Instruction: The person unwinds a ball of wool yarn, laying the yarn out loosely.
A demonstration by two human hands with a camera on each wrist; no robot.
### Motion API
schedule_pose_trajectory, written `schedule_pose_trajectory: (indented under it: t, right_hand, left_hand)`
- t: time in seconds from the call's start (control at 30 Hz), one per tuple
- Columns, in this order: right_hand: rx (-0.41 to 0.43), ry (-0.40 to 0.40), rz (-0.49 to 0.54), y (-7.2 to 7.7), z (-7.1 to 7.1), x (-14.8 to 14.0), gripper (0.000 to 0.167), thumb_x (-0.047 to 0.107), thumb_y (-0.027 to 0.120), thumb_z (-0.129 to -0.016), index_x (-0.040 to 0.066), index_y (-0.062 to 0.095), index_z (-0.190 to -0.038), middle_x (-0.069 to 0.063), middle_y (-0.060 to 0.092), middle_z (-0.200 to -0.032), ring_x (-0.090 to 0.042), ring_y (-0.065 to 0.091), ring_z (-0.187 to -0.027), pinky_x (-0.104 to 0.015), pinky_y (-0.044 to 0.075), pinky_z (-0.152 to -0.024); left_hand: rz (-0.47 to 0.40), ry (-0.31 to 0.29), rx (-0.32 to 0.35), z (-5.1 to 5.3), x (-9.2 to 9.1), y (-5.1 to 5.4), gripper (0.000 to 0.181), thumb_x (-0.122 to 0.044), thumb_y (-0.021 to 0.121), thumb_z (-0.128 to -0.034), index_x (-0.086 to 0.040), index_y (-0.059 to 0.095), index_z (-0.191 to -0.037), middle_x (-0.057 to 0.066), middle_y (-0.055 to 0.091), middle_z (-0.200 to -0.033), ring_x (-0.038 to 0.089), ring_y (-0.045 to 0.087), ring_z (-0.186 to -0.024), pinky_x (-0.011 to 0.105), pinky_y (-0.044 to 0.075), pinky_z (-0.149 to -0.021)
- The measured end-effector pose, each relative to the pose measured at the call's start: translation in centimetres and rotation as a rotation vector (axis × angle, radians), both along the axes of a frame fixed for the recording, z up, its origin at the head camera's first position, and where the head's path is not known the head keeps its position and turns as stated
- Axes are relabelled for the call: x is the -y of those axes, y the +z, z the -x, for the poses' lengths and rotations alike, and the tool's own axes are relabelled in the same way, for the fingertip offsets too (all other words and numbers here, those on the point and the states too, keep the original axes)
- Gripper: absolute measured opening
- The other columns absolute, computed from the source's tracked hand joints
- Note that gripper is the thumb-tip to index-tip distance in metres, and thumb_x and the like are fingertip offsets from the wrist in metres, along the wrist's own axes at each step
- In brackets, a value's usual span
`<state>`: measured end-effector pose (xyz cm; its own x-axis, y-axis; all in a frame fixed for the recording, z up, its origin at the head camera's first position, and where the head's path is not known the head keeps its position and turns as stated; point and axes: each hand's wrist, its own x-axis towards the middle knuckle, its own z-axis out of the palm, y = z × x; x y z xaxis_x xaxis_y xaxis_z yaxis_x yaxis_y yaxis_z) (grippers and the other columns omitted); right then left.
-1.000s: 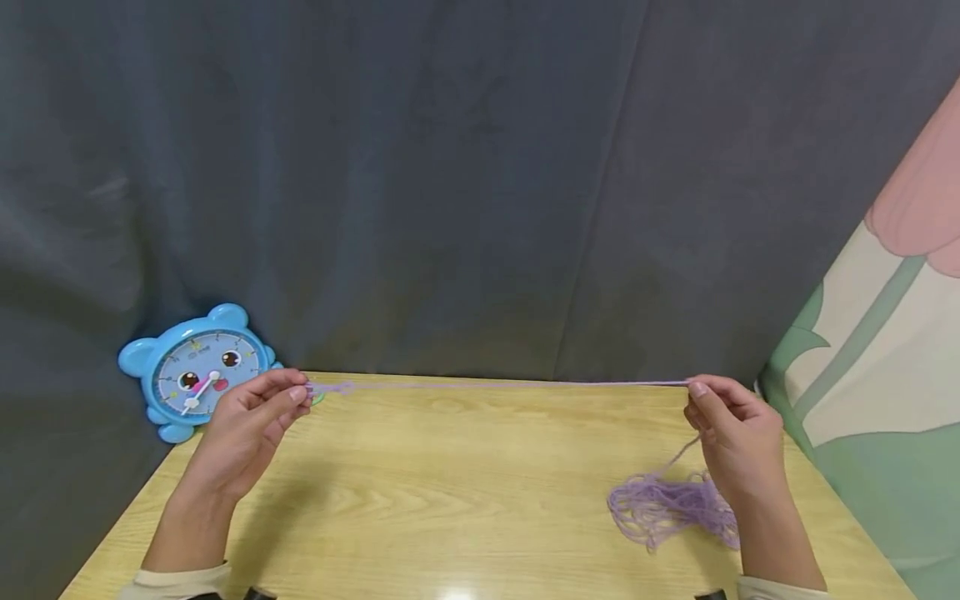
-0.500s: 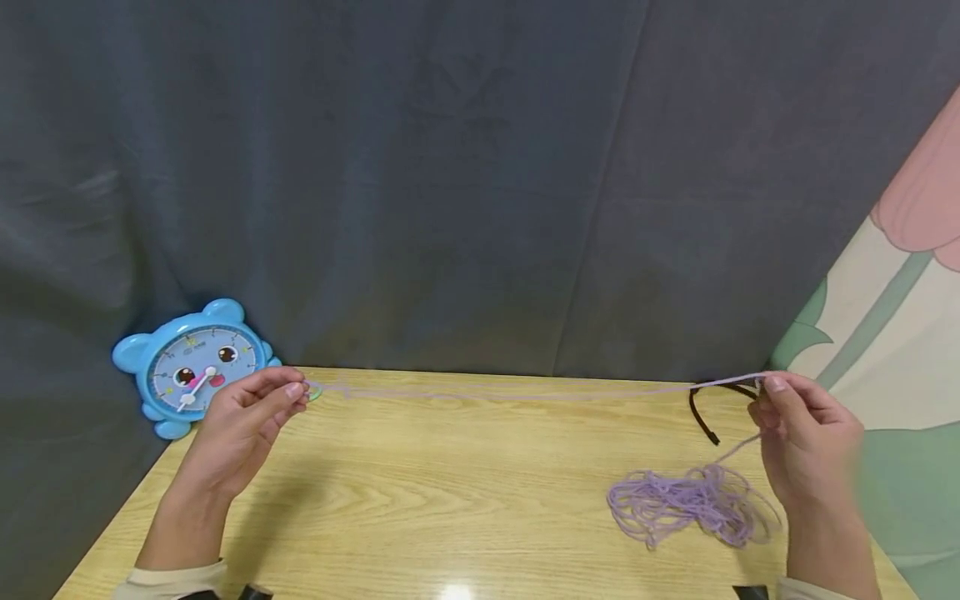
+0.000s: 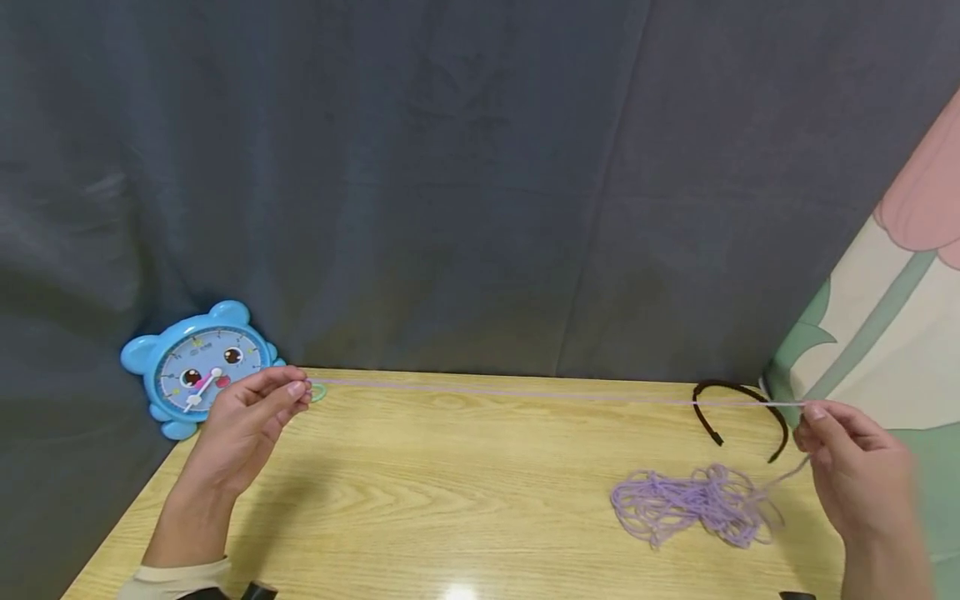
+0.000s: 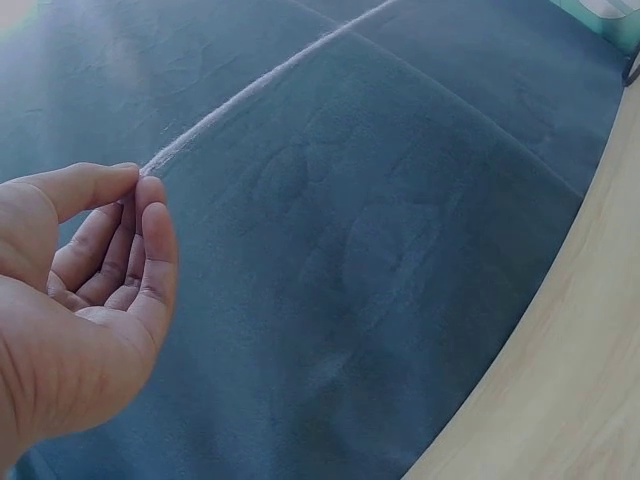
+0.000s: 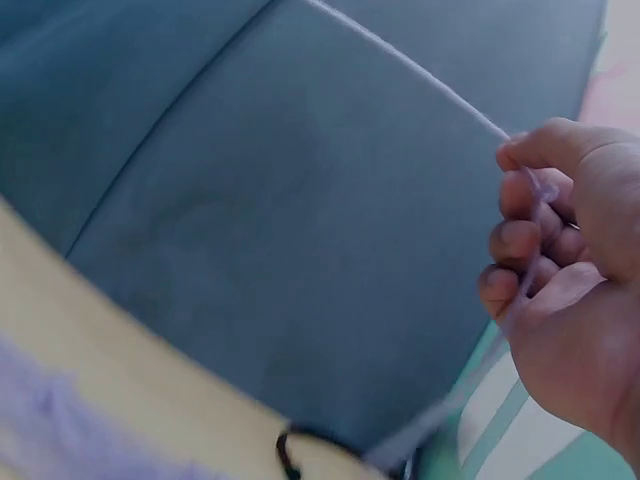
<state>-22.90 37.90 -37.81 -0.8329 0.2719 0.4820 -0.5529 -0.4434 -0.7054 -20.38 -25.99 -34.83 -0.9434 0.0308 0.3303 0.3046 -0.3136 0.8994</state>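
Note:
A strand of purple yarn (image 3: 525, 393) is stretched nearly straight across the table between my two hands. My left hand (image 3: 243, 429) pinches one end of it between thumb and fingertips, as the left wrist view also shows. At the far right my right hand (image 3: 858, 462) pinches the strand between thumb and forefinger, its other fingers curled. From there the yarn drops back to a loose tangled heap of yarn (image 3: 693, 504) on the table. In the right wrist view the trailing yarn (image 5: 425, 425) runs down past the palm.
A black headband (image 3: 738, 387) lies at the table's back right, under the strand. Behind my left hand a blue bear-shaped clock (image 3: 206, 367) leans at the back left. A small green ring (image 3: 318, 392) shows beside the left fingertips. A dark curtain (image 3: 465, 183) closes off the back.
My right hand has moved to the right, and the strand between my hands has grown longer. The headband has come into view from behind that hand. The left hand stays almost in place.

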Motion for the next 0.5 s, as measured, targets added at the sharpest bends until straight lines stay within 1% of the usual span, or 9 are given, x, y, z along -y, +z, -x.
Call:
schedule_pose_trajectory:
  t: [0.07, 0.1, 0.2, 0.27, 0.33, 0.4, 0.47, 0.5]
  right_hand:
    - [0.061, 0.061, -0.120, -1.3, 0.0, -0.9, 0.031, -0.017, 0.043, -0.101, -0.009, 0.073, -0.103, -0.007, 0.074, -0.084, -0.014, 0.065, -0.075, -0.021, 0.053, -0.071]
    - [0.103, 0.076, -0.181, -1.9, 0.0, -1.3, 0.032, -0.015, 0.043, -0.102, -0.006, 0.074, -0.105, -0.004, 0.075, -0.087, -0.012, 0.065, -0.078, -0.019, 0.053, -0.075]
    - [0.237, 0.058, -0.387, -3.6, 0.1, -2.0, 0.029, -0.005, 0.048, -0.105, 0.004, 0.075, -0.109, 0.006, 0.073, -0.091, -0.007, 0.063, -0.083, -0.014, 0.049, -0.081]
    - [0.308, 0.038, -0.513, -4.4, 0.1, -2.2, 0.024, 0.001, 0.052, -0.106, 0.007, 0.075, -0.110, 0.011, 0.073, -0.094, -0.004, 0.064, -0.086, -0.011, 0.049, -0.081]
    - [0.365, 0.024, -0.618, -4.9, 0.2, -2.2, 0.020, 0.005, 0.056, -0.105, 0.008, 0.074, -0.112, 0.015, 0.073, -0.097, 0.000, 0.066, -0.089, -0.009, 0.049, -0.081]
    - [0.381, 0.029, -0.680, -5.2, 0.3, -2.0, 0.019, 0.006, 0.057, -0.105, 0.003, 0.072, -0.116, 0.015, 0.075, -0.101, 0.002, 0.067, -0.092, -0.009, 0.051, -0.083]
    - [0.392, 0.000, -0.763, -5.2, 0.4, -1.6, 0.021, 0.009, 0.059, -0.105, 0.001, 0.070, -0.120, 0.018, 0.075, -0.104, 0.004, 0.068, -0.095, -0.008, 0.050, -0.083]
    - [0.389, -0.004, -0.785, -5.1, 0.5, -1.3, 0.022, 0.009, 0.059, -0.105, -0.001, 0.069, -0.122, 0.018, 0.075, -0.106, 0.004, 0.068, -0.097, -0.007, 0.050, -0.083]
  left_hand:
    - [0.025, -0.007, 0.009, 0.1, -0.1, -0.1, 0.029, 0.008, 0.052, -0.1024, -0.009, 0.075, -0.108, -0.003, 0.075, -0.100, 0.009, 0.071, -0.091, 0.021, 0.059, -0.085]
    - [0.043, -0.012, 0.015, 0.1, -0.2, -0.1, 0.028, 0.008, 0.053, -0.1025, -0.009, 0.075, -0.108, -0.004, 0.074, -0.100, 0.009, 0.071, -0.091, 0.020, 0.059, -0.085]
    - [0.097, -0.040, 0.038, 0.3, -0.5, -0.4, 0.027, 0.006, 0.054, -0.1026, -0.011, 0.074, -0.108, -0.005, 0.073, -0.100, 0.009, 0.069, -0.091, 0.020, 0.058, -0.086]
    - [0.133, -0.060, 0.060, 0.4, -0.9, -0.5, 0.025, 0.004, 0.056, -0.1025, -0.013, 0.074, -0.107, -0.006, 0.072, -0.099, 0.008, 0.069, -0.091, 0.020, 0.058, -0.088]
    - [0.156, -0.079, 0.078, 0.5, -1.2, -0.7, 0.024, 0.003, 0.057, -0.1023, -0.013, 0.074, -0.107, -0.006, 0.072, -0.099, 0.008, 0.069, -0.090, 0.020, 0.058, -0.088]
    - [0.171, -0.092, 0.089, 0.7, -1.5, -0.9, 0.023, 0.002, 0.058, -0.1022, -0.014, 0.073, -0.107, -0.006, 0.073, -0.099, 0.008, 0.069, -0.091, 0.020, 0.058, -0.088]
    - [0.182, -0.098, 0.094, 0.8, -1.7, -0.9, 0.022, 0.001, 0.058, -0.1023, -0.014, 0.073, -0.106, -0.007, 0.073, -0.099, 0.008, 0.069, -0.091, 0.020, 0.058, -0.088]
    - [0.185, -0.095, 0.094, 0.8, -1.7, -0.9, 0.021, 0.001, 0.058, -0.1022, -0.014, 0.073, -0.107, -0.007, 0.073, -0.098, 0.008, 0.069, -0.091, 0.021, 0.058, -0.088]
